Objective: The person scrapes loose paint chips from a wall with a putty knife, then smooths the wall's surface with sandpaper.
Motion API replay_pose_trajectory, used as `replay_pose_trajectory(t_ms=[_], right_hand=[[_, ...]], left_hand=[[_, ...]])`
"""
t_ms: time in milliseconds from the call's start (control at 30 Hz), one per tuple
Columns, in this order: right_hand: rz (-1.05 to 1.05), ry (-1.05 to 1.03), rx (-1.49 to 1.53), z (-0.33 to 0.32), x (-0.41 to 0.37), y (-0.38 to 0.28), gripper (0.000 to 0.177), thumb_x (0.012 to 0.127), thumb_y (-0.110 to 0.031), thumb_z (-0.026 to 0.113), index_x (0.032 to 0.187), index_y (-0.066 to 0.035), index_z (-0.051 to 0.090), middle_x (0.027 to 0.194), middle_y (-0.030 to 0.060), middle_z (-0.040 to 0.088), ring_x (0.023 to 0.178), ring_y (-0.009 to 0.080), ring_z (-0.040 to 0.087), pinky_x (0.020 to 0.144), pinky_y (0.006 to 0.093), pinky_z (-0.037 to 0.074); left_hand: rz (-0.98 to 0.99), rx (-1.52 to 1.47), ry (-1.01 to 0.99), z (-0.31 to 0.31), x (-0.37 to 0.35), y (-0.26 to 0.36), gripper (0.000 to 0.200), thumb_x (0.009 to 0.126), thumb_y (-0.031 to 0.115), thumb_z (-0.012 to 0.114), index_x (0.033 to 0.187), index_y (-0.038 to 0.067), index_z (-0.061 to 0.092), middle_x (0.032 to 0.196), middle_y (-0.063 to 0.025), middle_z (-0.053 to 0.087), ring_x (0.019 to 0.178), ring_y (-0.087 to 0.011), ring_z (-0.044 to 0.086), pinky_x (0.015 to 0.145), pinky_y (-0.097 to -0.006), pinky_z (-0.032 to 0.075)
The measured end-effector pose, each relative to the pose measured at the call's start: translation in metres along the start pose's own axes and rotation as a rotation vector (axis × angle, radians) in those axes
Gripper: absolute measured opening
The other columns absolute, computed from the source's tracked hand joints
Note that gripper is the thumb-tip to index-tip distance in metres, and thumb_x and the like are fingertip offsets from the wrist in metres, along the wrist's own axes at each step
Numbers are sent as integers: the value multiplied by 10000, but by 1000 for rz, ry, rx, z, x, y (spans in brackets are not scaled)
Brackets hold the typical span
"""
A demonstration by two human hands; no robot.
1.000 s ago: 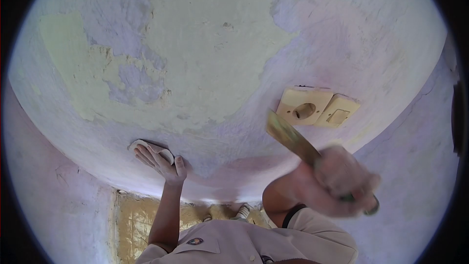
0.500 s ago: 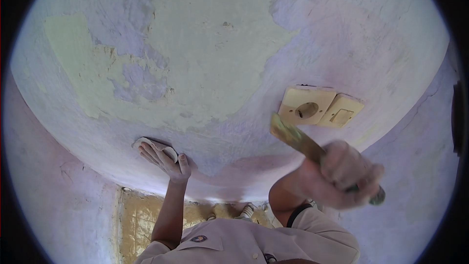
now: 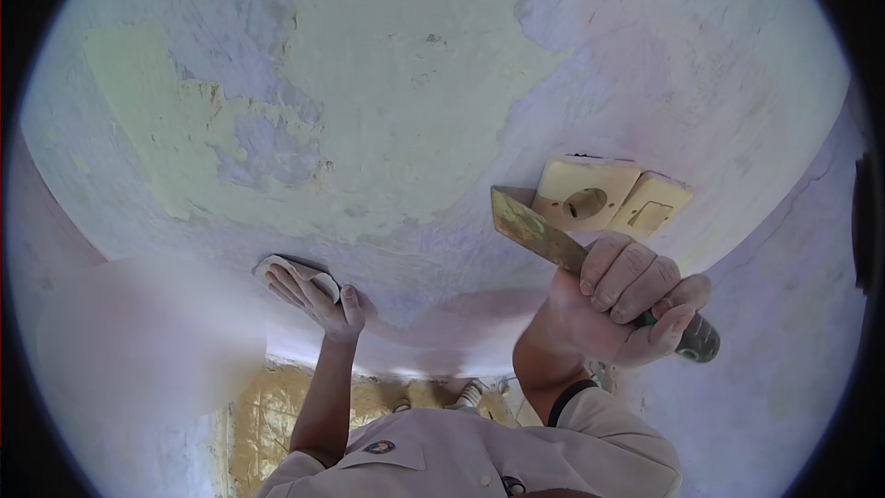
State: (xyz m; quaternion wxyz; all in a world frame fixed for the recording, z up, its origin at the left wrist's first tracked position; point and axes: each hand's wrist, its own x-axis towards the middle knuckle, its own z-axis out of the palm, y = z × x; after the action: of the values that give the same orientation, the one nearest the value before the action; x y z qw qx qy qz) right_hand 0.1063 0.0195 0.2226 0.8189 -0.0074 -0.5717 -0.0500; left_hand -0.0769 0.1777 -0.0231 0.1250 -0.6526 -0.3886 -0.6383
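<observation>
My left hand (image 3: 324, 306) lies with fingers stretched over a folded sheet of sandpaper (image 3: 312, 277), pressing it to the wall (image 3: 396, 120) at lower left of the patched area. My right hand (image 3: 627, 300) is wrapped round a scraper, its thick dark handle (image 3: 698, 339) sticking out below the fist. The stained, flat blade (image 3: 535, 232) points up and left, its tip close by the left edge of the socket plate (image 3: 560, 189). Both hands look dusty.
Beside the socket plate sits a light switch (image 3: 652, 209). Greenish filler patches and mauve paint mark the wall. Below, a yellowish floor (image 3: 267, 415) and the person's feet (image 3: 468, 397) show. A pale blur covers part of the lower left.
My right hand has shifted slightly up, and the scraper's tip has moved up and left. The left hand has hardly moved on the wall. A pale blur has appeared at lower left.
</observation>
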Motion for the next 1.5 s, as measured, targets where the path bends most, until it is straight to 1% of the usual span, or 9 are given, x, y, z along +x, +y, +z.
replay_pose_trajectory(t_ms=[200, 300, 500, 600, 800, 933, 1067, 1200, 1500], right_hand=[[-144, 44, 259, -10, 5, -25, 296, 967, -217, 487, 726, -151, 328, 469, -37, 308, 379, 72, 263, 384, 245, 246], [-24, -61, -39, 2, 2, 2, 316, 964, -220, 492, 705, -156, 324, 465, -46, 295, 375, 69, 260, 383, 239, 258], [-122, 44, 213, -3, 3, -16, 296, 970, -222, 479, 724, -155, 330, 454, -48, 288, 370, 73, 261, 376, 232, 251], [-38, -109, -14, -10, -1, 4, 260, 983, -245, 486, 802, -134, 336, 518, -14, 364, 399, 97, 339, 372, 235, 307], [-123, 66, 239, -13, 1, -20, 262, 962, -219, 497, 760, -138, 351, 460, -38, 312, 376, 72, 275, 385, 241, 248], [144, 7, 105, 4, -8, 15, 258, 957, -203, 498, 746, -133, 367, 476, -40, 318, 391, 65, 288, 399, 236, 258], [-155, 29, 290, -6, -1, -7, 195, 959, -146, 451, 788, -124, 359, 484, -31, 329, 383, 68, 279, 382, 237, 245], [115, -41, 152, 3, -9, 18, 290, 963, -164, 455, 703, -144, 328, 466, -46, 300, 369, 53, 250, 342, 249, 202], [-76, -28, 26, 1, -9, 7, 291, 964, -202, 477, 729, -138, 317, 460, -48, 289, 365, 61, 242, 379, 234, 231]], left_hand=[[5, -1, -4, -1, 4, 1, 749, 966, 455, 356, 1479, -44, 133, 1532, -310, 55, 1430, -460, 23, 1122, -591, 0], [14, -11, -6, -3, 2, 3, 739, 968, 442, 360, 1479, -41, 134, 1533, -308, 54, 1430, -459, 22, 1123, -592, 0], [38, -15, 18, 1, 4, -2, 741, 967, 442, 366, 1479, -41, 135, 1535, -303, 50, 1431, -456, 22, 1124, -593, 1], [16, -15, 1, -2, 1, 0, 749, 967, 454, 364, 1480, -41, 134, 1535, -301, 50, 1431, -454, 24, 1124, -592, 2], [14, -13, 11, 0, 4, 2, 756, 966, 469, 360, 1480, -39, 137, 1534, -305, 53, 1430, -457, 27, 1123, -592, 2], [20, -15, 8, 1, -2, -2, 760, 966, 474, 356, 1479, -42, 137, 1531, -310, 60, 1429, -459, 31, 1123, -592, 7], [30, -3, 6, -1, 2, -2, 752, 968, 465, 354, 1480, -39, 133, 1530, -311, 64, 1428, -461, 39, 1123, -595, 11], [25, -1, 6, -1, -2, -2, 742, 969, 457, 351, 1481, -36, 138, 1529, -311, 68, 1427, -463, 50, 1123, -597, 16], [51, 10, 27, 1, -3, -5, 739, 966, 460, 350, 1477, -38, 159, 1527, -310, 89, 1425, -464, 67, 1123, -598, 33]])
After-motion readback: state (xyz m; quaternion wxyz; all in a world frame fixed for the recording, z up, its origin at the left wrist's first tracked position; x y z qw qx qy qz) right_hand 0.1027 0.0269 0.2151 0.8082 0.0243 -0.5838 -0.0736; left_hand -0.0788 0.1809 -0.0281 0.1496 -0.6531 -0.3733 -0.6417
